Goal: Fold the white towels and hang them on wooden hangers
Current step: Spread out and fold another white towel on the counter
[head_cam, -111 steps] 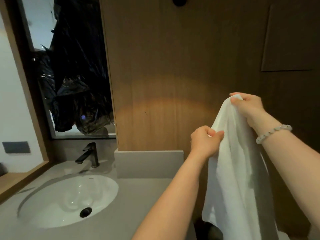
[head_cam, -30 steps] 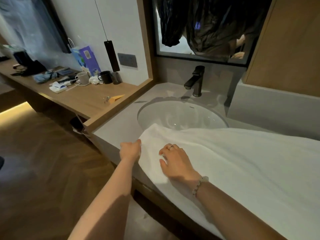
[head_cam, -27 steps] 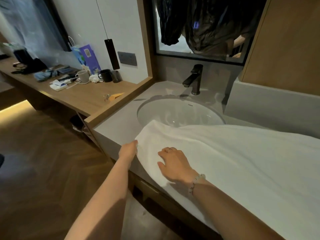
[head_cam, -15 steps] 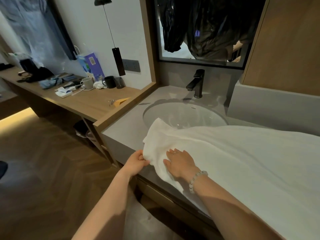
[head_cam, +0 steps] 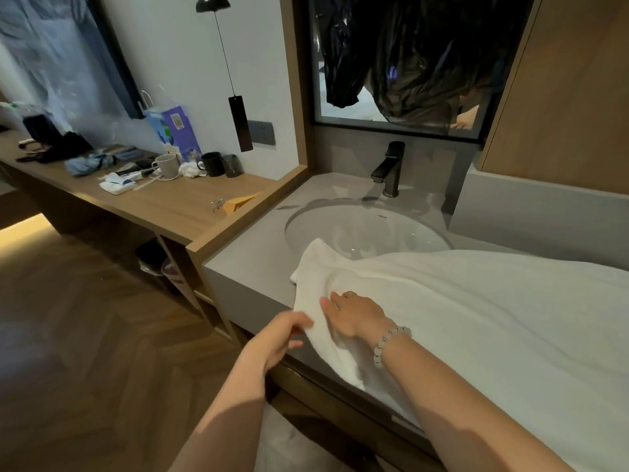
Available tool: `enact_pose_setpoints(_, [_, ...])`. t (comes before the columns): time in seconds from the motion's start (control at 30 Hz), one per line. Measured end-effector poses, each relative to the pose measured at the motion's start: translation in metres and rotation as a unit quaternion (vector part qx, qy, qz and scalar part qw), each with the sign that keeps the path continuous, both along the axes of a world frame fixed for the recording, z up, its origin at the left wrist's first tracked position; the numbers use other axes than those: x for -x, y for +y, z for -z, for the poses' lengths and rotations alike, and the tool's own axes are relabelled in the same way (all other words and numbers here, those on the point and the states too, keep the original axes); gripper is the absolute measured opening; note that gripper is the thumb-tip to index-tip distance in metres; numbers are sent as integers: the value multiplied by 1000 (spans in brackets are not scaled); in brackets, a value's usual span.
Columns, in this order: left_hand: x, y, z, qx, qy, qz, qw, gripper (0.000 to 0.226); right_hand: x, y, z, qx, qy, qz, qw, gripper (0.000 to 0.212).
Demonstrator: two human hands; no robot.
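A large white towel [head_cam: 493, 311] lies spread over the grey vanity counter [head_cam: 252, 260], its far edge overlapping the rim of the white sink [head_cam: 367, 233]. My left hand [head_cam: 275, 338] pinches the towel's near left edge at the counter front. My right hand [head_cam: 354, 313], with a bead bracelet on the wrist, rests flat with spread fingers on the towel just right of that edge. The towel's left corner is bunched and wrinkled. No wooden hanger is in view.
A black faucet [head_cam: 389, 170] stands behind the sink under a mirror [head_cam: 401, 59]. To the left, a wooden desk [head_cam: 170, 206] carries a white mug [head_cam: 166, 166], a black mug [head_cam: 211, 164], a blue paper bag [head_cam: 173, 131] and clutter. Wood floor lies lower left.
The towel went from hanging in both hands to lying spread on the counter. In the last second its left corner was drawn back and bunched, and my left hand slid down to the near edge.
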State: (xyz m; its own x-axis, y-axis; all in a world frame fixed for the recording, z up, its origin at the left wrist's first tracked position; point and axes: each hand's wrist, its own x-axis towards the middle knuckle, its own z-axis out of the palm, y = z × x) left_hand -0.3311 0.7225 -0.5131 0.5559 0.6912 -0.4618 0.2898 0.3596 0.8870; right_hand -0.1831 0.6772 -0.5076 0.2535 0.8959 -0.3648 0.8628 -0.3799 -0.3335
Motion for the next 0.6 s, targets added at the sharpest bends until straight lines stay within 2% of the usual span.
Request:
enact_pose_setpoints(0.13, [5, -12, 24, -93, 43, 67, 992, 45, 4, 3, -1, 9, -12, 4, 1000, 65])
enact_pose_setpoints(0.27, [1, -6, 14, -227, 95, 105, 964, 31, 5, 5, -3, 6, -42, 7, 999, 65])
enact_pose_setpoints(0.43, [1, 4, -5, -310, 205, 175, 912, 32, 9, 7, -5, 29, -56, 18, 998, 65])
enact_pose_setpoints(0.53, [4, 6, -13, -319, 208, 188, 906, 26, 8, 4, -6, 50, -49, 21, 997, 63])
enact_pose_setpoints(0.6, [7, 4, -14, -275, 172, 193, 926, 21, 8, 3, -6, 54, -49, 19, 997, 63])
